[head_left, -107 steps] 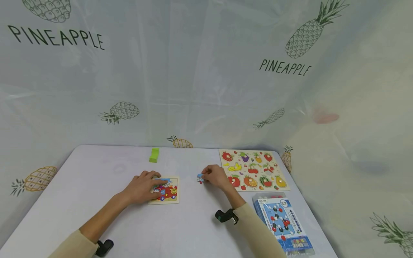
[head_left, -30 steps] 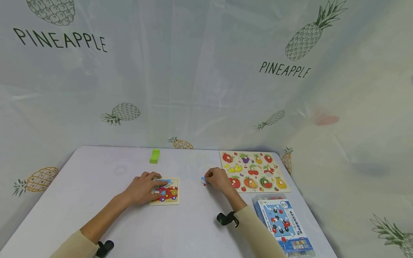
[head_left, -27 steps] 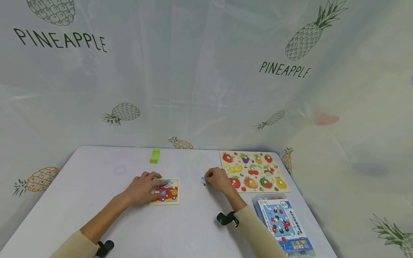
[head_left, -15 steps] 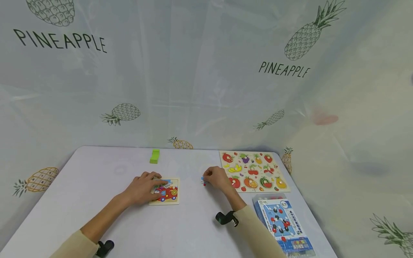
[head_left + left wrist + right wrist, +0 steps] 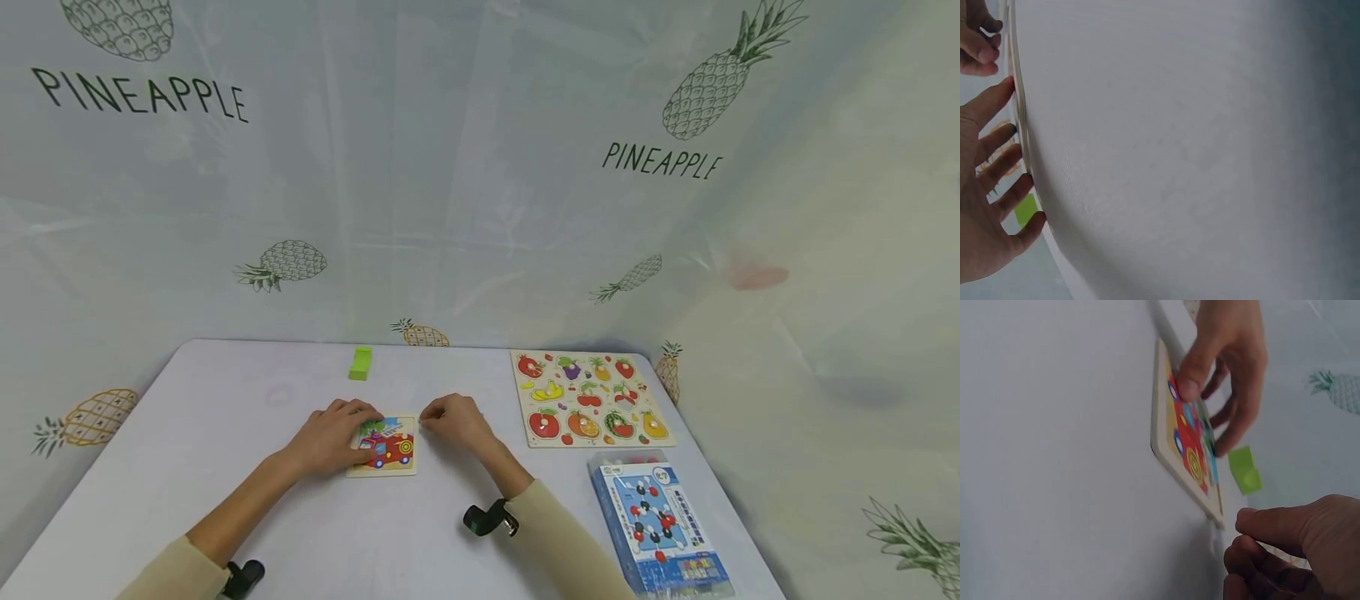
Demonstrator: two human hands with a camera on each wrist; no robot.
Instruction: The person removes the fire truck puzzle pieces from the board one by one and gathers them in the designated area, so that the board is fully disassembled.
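In the head view a small wooden jigsaw puzzle (image 5: 390, 458) with a red truck lies flat on the table. My left hand (image 5: 330, 437) rests on its left part, fingers spread, and hides that side. The right wrist view shows the thumb on the puzzle's face and a fingertip by its far edge. My right hand (image 5: 457, 421) is just right of the puzzle, thumb and forefinger close together near the frame's corner. A faint whitish shape shows in front of these fingertips in the right wrist view; I cannot tell whether they hold a piece.
Behind the puzzle lies a bright green block (image 5: 360, 364). A fruit puzzle board (image 5: 592, 400) is at the back right, with a clear-sided blue box (image 5: 663, 525) of molecule parts in front of it. A pineapple-print curtain (image 5: 465, 183) hangs behind the white table (image 5: 390, 542).
My right hand has moved left toward the puzzle; the small blue puzzle piece it pinched earlier is no longer plainly visible. My left forefinger has shifted slightly back, uncovering more of the picture.
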